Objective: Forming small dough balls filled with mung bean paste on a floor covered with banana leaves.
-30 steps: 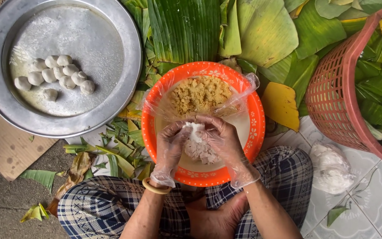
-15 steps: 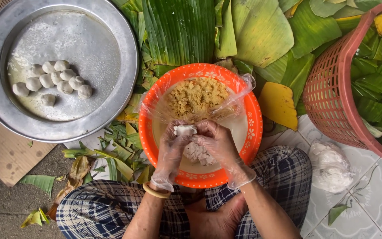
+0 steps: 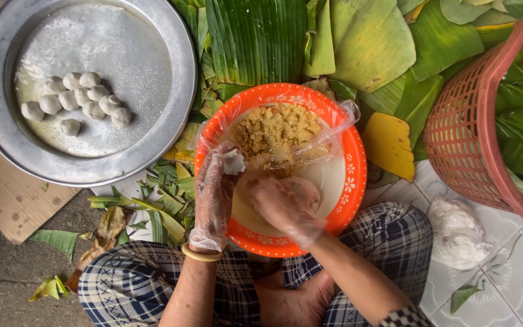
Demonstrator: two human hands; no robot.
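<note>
I see my left hand (image 3: 214, 197), in a thin crinkled plastic glove, curled and pinching a small white dough lump (image 3: 233, 161) at the fingertips. My right hand (image 3: 286, 203) cups around a flattened pale dough disc (image 3: 307, 191) over the orange plastic bowl (image 3: 355, 163), near crumbly yellow filling (image 3: 273, 128). Smooth dough balls (image 3: 77, 100) sit in a round metal tray (image 3: 171, 130).

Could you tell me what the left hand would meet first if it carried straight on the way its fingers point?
Probably the yellow crumbly filling in the orange bowl; the left hand points up-frame toward it, though depth is unclear.
</note>
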